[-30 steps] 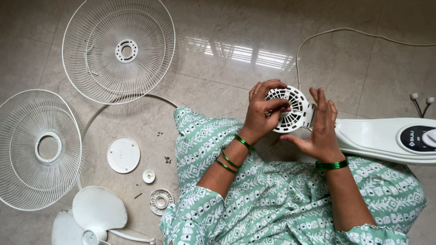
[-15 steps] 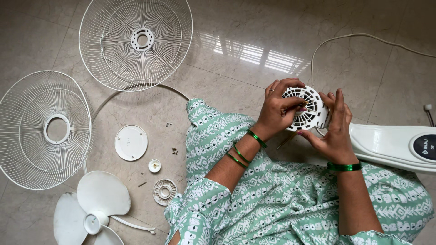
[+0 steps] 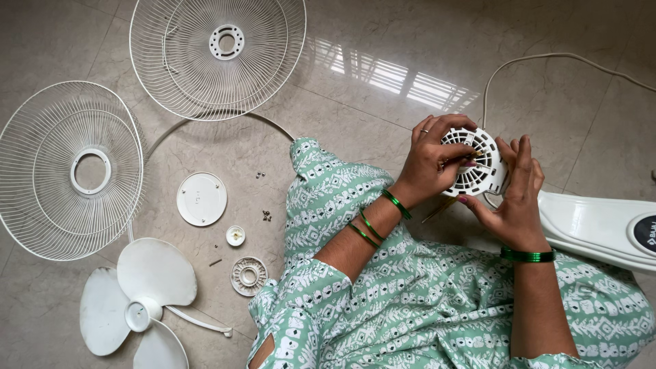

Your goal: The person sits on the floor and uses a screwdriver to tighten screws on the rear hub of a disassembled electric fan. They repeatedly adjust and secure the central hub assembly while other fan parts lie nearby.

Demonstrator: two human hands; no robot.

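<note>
Left hand: curled over the near-left face of the vented motor cover, fingertips pinched together on a thin tool whose kind I cannot tell, pressed against the cover's slots.
Right hand: fingers spread and upright, cupping the cover's right edge from behind, palm touching it.
Vented motor cover: round, white, slotted, held up between both hands at the right of the scene, just left of the fan body.
Fan body: long white housing lying on the floor at the far right, with a dark dial at its end.
Power cord: white, looping across the tiles beyond the hands.
Bangles: green, on both wrists.
Rear grille: wire guard flat on the floor, far left of centre.
Front grille: second wire guard, at the left edge.
Guard ring: thin hoop on the tiles between the grilles.
Fan blade: three white blades, near left.
Round cap: white disc, right of the front grille.
Small parts: a knob, a ribbed nut and loose screws just left of the knee.
</note>
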